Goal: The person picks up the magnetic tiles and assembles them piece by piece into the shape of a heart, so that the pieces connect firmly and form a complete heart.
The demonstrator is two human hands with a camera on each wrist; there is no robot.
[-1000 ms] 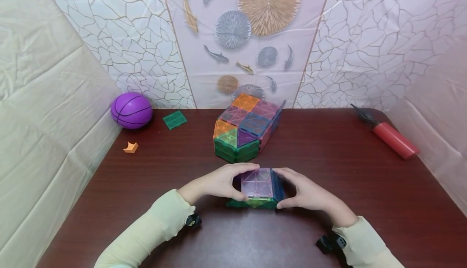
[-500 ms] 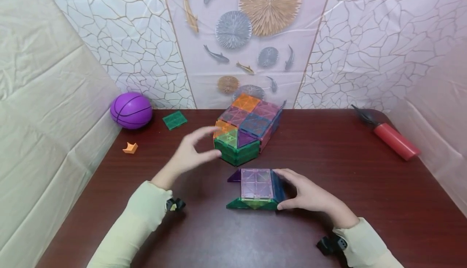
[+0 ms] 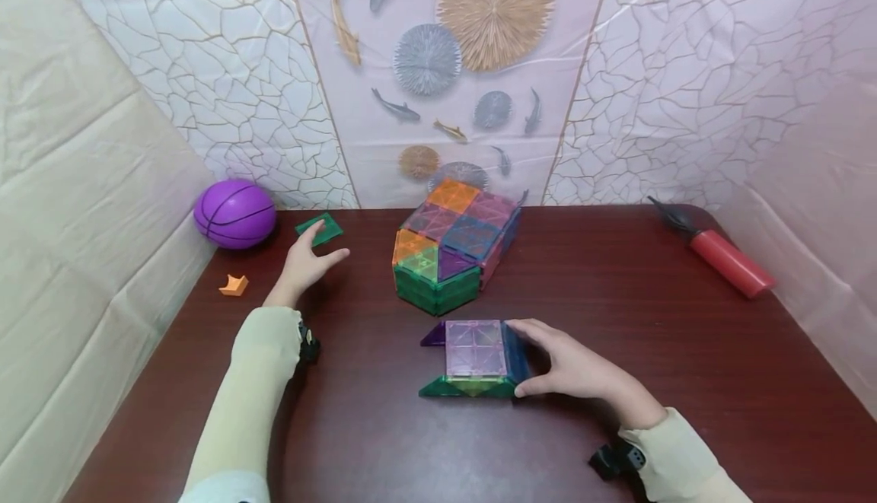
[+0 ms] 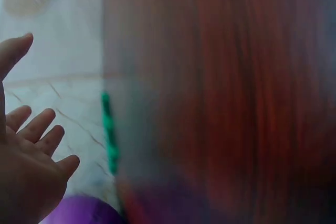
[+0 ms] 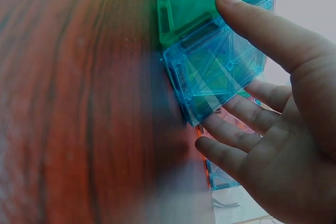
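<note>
A small structure of translucent magnetic tiles (image 3: 474,347) stands near the table's middle, with a pale pink square on top. Its right side is a blue tile (image 5: 215,66); green and purple triangles jut out on the left. My right hand (image 3: 582,362) holds this structure by its blue side, thumb at the near corner and fingers at the far one. At the back left, my left hand (image 3: 306,263) reaches over a flat green tile (image 3: 331,227), fingers spread and holding nothing. In the left wrist view the green tile (image 4: 109,135) appears apart from the fingers.
Behind the small structure sits a larger, many-coloured tile structure (image 3: 455,221). A purple ball (image 3: 235,214) and a small orange piece (image 3: 234,285) lie at the left. A red cylinder with a black end (image 3: 731,262) lies at the right. Patterned cloth walls surround the table.
My left hand has let go of the small structure's left side and moved left and away, past the larger structure, to the green tile. My right hand keeps its place.
</note>
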